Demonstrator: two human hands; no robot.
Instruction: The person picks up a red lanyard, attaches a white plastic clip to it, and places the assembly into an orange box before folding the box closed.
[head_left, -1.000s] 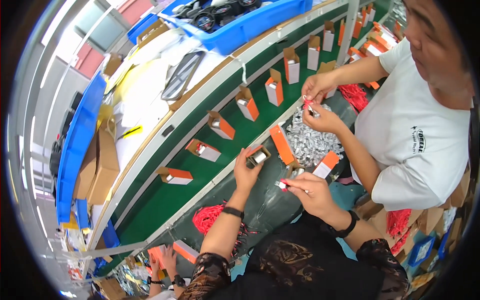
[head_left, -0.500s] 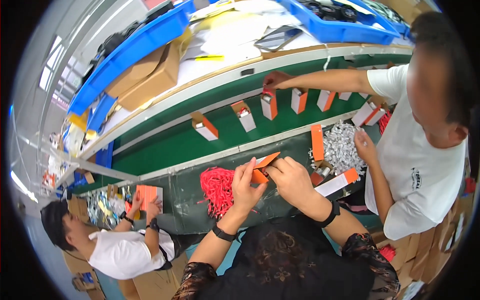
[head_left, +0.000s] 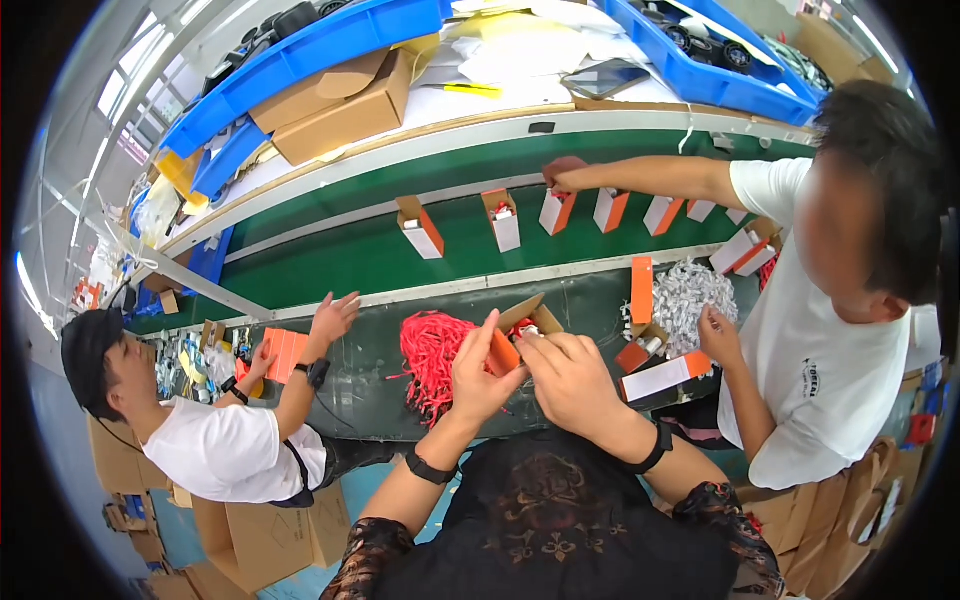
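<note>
My left hand [head_left: 482,378] is closed round a small orange cardboard box [head_left: 503,353], just right of a pile of red cords [head_left: 432,350]. The box's brown inner flap [head_left: 541,313] stands open, and something red and white shows in its mouth. At that opening, the fingers of my right hand [head_left: 575,380] are bent and pressed together; what they grip is hidden. To the right lie an open orange box [head_left: 640,348] with a silvery item in it, a white-and-orange box [head_left: 660,380] and a heap of small silvery-white pieces [head_left: 695,295].
Open boxes [head_left: 503,222] stand in a row on the green conveyor [head_left: 330,250] beyond the bench. A co-worker's hand [head_left: 567,175] reaches into one from the right. Another co-worker [head_left: 235,440] at left handles orange boxes [head_left: 287,352]. Blue bins [head_left: 300,75] sit on the shelf above.
The box in my left hand has tipped, so its open mouth and contents now show. My right hand has lowered slightly at the opening. The left co-worker's hand has lifted off the orange box.
</note>
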